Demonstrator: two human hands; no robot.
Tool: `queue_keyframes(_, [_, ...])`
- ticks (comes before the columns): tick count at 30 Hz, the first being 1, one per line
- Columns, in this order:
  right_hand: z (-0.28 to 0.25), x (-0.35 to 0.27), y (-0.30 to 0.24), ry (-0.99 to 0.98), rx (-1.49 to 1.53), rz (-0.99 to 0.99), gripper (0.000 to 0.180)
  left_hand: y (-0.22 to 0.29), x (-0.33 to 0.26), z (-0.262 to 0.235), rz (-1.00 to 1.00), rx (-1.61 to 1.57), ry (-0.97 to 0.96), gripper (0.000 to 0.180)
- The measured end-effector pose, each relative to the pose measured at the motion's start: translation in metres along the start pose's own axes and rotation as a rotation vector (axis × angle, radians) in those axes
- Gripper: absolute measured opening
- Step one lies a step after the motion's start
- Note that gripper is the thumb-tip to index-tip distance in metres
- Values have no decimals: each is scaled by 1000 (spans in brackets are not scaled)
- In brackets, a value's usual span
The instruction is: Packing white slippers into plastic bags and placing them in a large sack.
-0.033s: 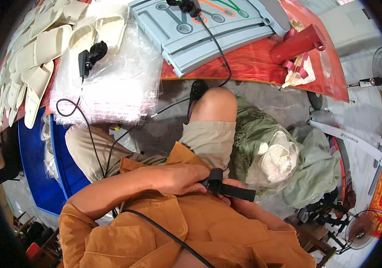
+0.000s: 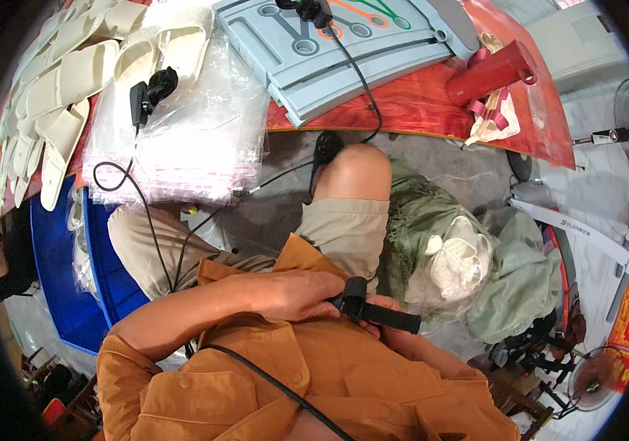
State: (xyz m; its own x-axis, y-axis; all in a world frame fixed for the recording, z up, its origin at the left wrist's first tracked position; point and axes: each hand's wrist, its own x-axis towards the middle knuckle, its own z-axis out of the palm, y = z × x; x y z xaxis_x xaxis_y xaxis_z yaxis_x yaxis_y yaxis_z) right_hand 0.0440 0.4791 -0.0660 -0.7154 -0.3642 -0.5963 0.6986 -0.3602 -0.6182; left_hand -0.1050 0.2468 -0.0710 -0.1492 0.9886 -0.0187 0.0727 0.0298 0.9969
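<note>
Hardly anything has moved since the earlier frame: the whole view has shifted very slightly, while both hands and everything around them keep their places. The black strap (image 2: 391,317) lies over the lap, well apart from the front edge of the red table (image 2: 402,90), its flat free end pointing to the person's right. Held low and close to the orange shirt (image 2: 255,367), it is probably easier to steady with both hands. The left hand (image 2: 307,294) is nearly closed, fingers curled under, thumb and fingertips gripping the strap's looped end. The right hand (image 2: 382,303) is behind the strap and partly covered by it; I cannot tell how far it is open or whether it grips.

On the table, clear plastic bags (image 2: 204,143) overhang the front edge towards its left end, perhaps to stay within reach, with pale slippers (image 2: 83,73) beyond them at the left. A grey panel (image 2: 329,70) lies mid-table, and a red cylinder (image 2: 483,77) near the right end.
</note>
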Motion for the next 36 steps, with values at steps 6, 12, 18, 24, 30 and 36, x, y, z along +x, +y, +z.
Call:
queue_keyframes(6, [-3, 4, -10, -37, -48, 53, 38, 4, -3, -1, -72, -82, 43, 27])
queue_keyframes(12, [-26, 30, -26, 64, -678, -473, 23, 21, -3, -15, -268, -35, -43, 33])
queue_keyframes(18, [-10, 35, -108, 152, -538, -423, 12, 15, 3, -8, -173, -47, 3, 32])
queue_keyframes(24, [12, 38, -133, -226, -985, 84, 22, 14, 1, -7, -126, 71, 83, 30])
queue_keyframes(30, [17, 42, -127, -153, -1014, 174, 27, 23, 1, -13, -223, 45, 23, 31])
queue_keyframes(36, [17, 38, -124, -131, -1081, 179, 24, 18, 3, -8, -244, 2, 34, 34])
